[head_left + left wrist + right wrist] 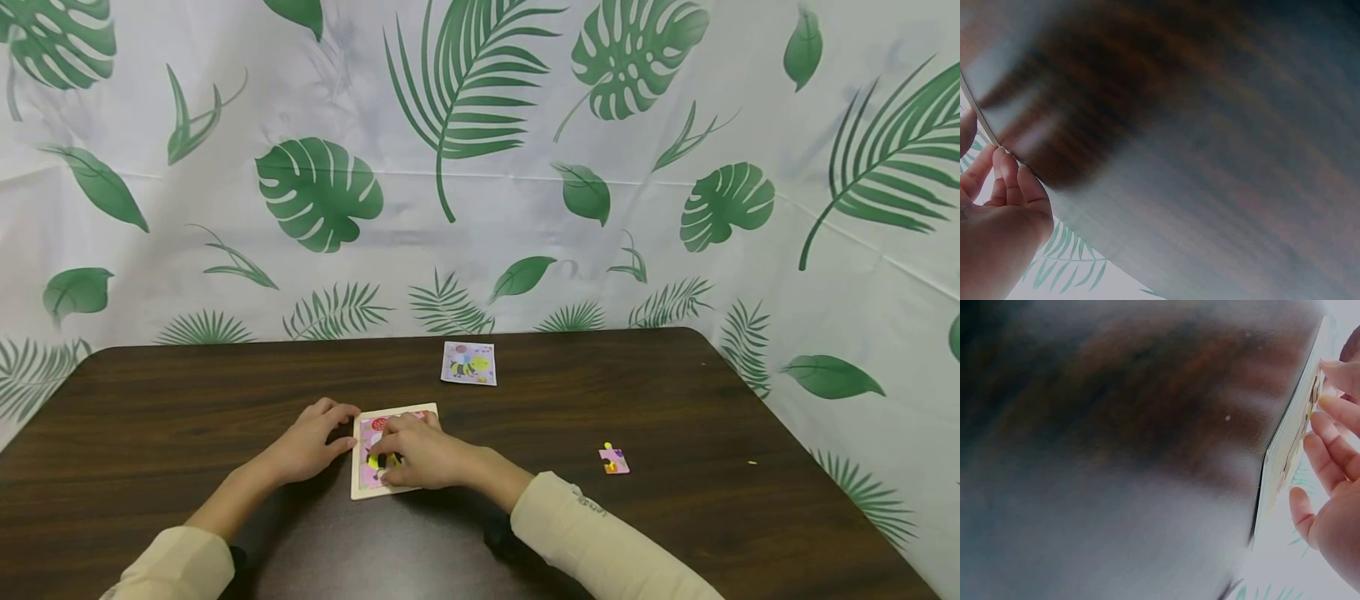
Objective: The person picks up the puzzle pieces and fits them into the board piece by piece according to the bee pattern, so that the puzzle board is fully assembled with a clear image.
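Note:
A jigsaw puzzle board (358, 490) with a pale frame lies on the table, showing a bee picture on pink. At its left edge, the fingertips and thumb of my left hand (317, 443) touch the frame; the left wrist view shows that hand (1010, 212) at the thin edge. Over the board's right part is my right hand (431, 457), its spread fingertips resting on the picture and hiding much of it. In the right wrist view, those fingers meet the board's top (1285, 434). Any piece under them cannot be made out. A loose puzzle piece (617, 462) lies to the right.
Behind the board, a square picture card (469, 364) with the bee design lies on the dark wooden table (225, 379). A tiny yellowish scrap (752, 462) sits near the table's right side. A white curtain (510, 217) with green leaves hangs behind.

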The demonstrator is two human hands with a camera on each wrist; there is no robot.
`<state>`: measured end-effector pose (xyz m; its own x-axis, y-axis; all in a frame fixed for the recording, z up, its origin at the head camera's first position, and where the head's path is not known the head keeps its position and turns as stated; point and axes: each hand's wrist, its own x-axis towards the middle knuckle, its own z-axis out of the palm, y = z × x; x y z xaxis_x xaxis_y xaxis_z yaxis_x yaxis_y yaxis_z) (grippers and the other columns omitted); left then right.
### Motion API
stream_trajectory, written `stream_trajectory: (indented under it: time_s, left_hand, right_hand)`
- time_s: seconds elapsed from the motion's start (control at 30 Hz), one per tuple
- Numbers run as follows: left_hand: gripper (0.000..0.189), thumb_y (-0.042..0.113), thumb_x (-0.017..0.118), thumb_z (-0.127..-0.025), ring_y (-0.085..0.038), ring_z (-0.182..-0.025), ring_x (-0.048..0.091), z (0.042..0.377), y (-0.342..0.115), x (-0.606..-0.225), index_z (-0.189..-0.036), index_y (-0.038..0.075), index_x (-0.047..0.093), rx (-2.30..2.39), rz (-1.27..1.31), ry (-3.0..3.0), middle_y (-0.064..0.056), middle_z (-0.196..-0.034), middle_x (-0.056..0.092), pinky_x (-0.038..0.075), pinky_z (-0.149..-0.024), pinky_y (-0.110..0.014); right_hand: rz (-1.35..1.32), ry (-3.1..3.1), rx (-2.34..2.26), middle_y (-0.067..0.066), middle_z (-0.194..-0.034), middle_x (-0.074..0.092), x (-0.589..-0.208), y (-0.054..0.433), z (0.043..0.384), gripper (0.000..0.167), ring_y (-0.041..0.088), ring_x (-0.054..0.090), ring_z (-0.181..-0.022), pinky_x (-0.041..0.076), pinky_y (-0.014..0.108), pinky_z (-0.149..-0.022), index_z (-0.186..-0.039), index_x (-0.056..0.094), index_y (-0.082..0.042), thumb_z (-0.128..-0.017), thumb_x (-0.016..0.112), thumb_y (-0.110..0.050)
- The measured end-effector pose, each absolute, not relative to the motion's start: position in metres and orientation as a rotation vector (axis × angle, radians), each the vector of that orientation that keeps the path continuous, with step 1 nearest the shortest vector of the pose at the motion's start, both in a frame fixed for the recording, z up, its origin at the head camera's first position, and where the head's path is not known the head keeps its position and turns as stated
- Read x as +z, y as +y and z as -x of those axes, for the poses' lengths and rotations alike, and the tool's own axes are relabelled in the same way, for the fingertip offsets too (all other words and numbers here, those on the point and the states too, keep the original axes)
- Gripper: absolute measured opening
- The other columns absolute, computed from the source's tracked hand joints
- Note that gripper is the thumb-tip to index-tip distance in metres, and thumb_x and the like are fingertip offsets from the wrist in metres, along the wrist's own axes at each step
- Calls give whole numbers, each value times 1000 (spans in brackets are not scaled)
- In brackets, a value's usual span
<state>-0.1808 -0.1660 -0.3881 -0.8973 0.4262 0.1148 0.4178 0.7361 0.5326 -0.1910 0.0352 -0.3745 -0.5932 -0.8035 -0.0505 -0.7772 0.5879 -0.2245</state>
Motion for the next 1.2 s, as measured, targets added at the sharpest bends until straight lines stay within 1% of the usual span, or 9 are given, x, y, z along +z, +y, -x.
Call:
stream_trajectory:
  time_s: [0.27, 0.47, 0.73, 1.2]
  left_hand:
    - [31, 9, 63, -85, -35, -96, 47, 181, -165, -388, -112, -3, 54, 884, -699, 2912, -14, -99, 50, 40, -81, -51]
    - [31, 9, 63, -85, -35, -96, 47, 181, -165, -388, -112, -3, 54, 889, -694, 2910, -14, -100, 50, 40, -81, -51]
    - [31, 9, 63, -84, -35, -96, 48, 180, -165, -388, -112, -3, 55, 895, -695, 2910, -15, -100, 50, 40, -81, -52]
    - [31, 10, 63, -84, -35, -96, 48, 181, -165, -388, -112, -3, 54, 893, -697, 2907, -15, -100, 50, 40, -81, -52]
  right_hand:
    - [1316, 2657, -241, -6, -99, 51, -372, 35, 190, 30, 7, 46, -96, 30, 33, -80, -112, 67, -21, -83, 67, -29]
    - [1299, 2640, -230, -6, -99, 51, -371, 35, 190, 31, 7, 46, -95, 28, 28, -74, -113, 66, -22, -83, 67, -30]
    - [1329, 2630, -260, -6, -98, 51, -371, 37, 190, 31, 6, 47, -93, 26, 25, -69, -113, 66, -21, -84, 66, -30]
    - [1348, 2606, -230, -6, -101, 51, -369, 36, 193, 32, 7, 47, -96, 26, 25, -70, -114, 66, -21, -84, 66, -30]
